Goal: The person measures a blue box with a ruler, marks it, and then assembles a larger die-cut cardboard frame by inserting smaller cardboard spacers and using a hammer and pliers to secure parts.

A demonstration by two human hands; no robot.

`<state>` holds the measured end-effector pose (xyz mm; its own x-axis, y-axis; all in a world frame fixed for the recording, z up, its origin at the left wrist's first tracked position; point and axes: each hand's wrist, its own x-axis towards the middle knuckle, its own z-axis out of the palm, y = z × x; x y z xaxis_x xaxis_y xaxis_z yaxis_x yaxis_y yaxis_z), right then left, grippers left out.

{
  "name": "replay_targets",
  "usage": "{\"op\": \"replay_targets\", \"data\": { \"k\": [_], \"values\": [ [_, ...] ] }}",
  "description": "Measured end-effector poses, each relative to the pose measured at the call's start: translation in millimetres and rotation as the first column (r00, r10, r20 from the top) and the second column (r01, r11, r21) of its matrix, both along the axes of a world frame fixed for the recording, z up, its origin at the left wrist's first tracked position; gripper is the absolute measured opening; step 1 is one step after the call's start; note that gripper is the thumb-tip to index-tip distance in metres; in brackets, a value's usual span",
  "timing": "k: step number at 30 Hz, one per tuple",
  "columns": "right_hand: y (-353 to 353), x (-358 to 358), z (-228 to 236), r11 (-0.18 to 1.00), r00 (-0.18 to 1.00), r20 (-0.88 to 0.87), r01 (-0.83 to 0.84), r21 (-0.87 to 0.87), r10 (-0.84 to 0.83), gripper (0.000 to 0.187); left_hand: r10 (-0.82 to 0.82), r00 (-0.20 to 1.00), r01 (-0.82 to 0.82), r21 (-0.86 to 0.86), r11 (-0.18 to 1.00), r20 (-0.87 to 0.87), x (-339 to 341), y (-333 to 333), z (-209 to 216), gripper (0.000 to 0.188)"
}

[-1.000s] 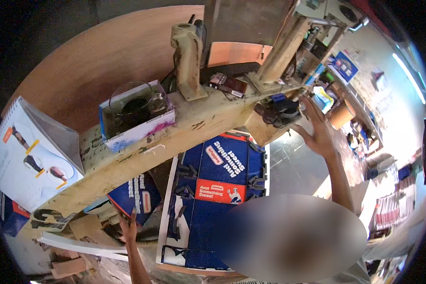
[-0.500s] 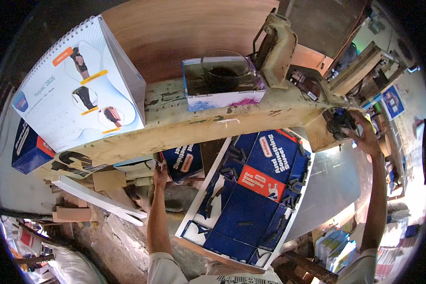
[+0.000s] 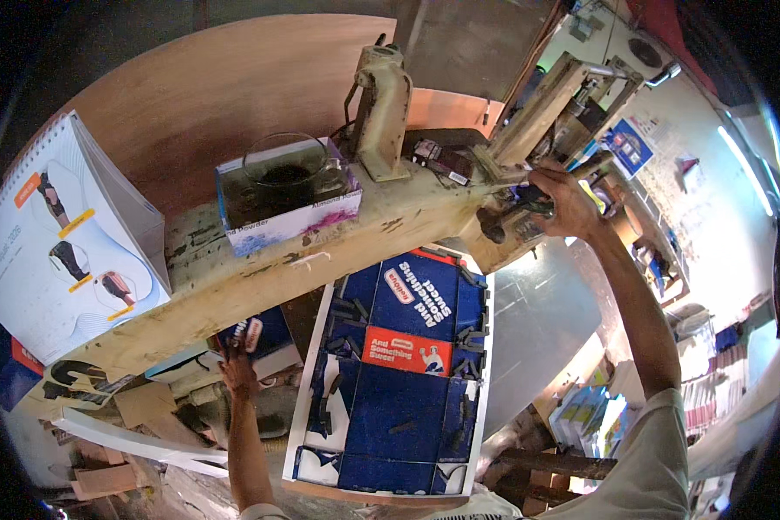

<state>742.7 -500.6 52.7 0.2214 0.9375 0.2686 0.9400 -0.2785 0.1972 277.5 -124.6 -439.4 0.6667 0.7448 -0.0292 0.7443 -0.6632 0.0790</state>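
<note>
dark-blue carton [image 3: 275,333] | pale side [image 3: 279,360] | light print [image 3: 253,334] | left hand [image 3: 239,374] at edge

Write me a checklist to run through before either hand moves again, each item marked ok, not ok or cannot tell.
1. Left hand touching the blue printed cardboard stack below the long cream metal beam: ok, it rests there.
2. Right hand gripping the dark parts at the beam's end: cannot tell; the hand hides the contact.
3. Flat blue-and-red printed sheet free of scraps: not ok; dark narrow strips lie on it.
4. Clear glass mug upright in the open white box: ok.
5. White spiral-bound desk calendar standing: ok.
</note>
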Motion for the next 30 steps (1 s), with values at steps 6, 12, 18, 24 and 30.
{"op": "replay_targets", "data": {
  "k": [6, 12, 18, 24, 30],
  "values": [
    [1, -132, -5, 0.984, 0.966, -0.227, -0.147, -0.100, 0.121, 0.055, 0.006, 0.959, 0.039, -0.151, 0.988, 0.284, 8, -31, 76, 0.070],
    [83, -253, -171, 0.953, 0.784, -0.576, -0.301, -0.028, 0.231, 0.054, 0.373, 0.720, 0.024, -0.558, 0.830, 0.585, -75, -81, 102, 0.038],
    [284, -330, -314, 0.986, 0.596, -0.794, -0.167, 0.018, 0.115, 0.059, 0.887, -0.262, 0.408, -0.789, 0.460, 0.381, -297, -226, -27, 0.020],
    [370, -311, -403, 0.993, 0.802, -0.596, 0.103, 0.057, -0.049, 0.060, 0.972, 0.234, -0.580, -0.800, 0.151, 0.014, -305, -385, -20, 0.032],
    [398, -347, -391, 0.996, 0.815, -0.576, 0.015, -0.085, -0.062, 0.050, 0.964, 0.242, -0.522, -0.824, 0.221, 0.106, -243, -361, -6, 0.035]
  ]
}}
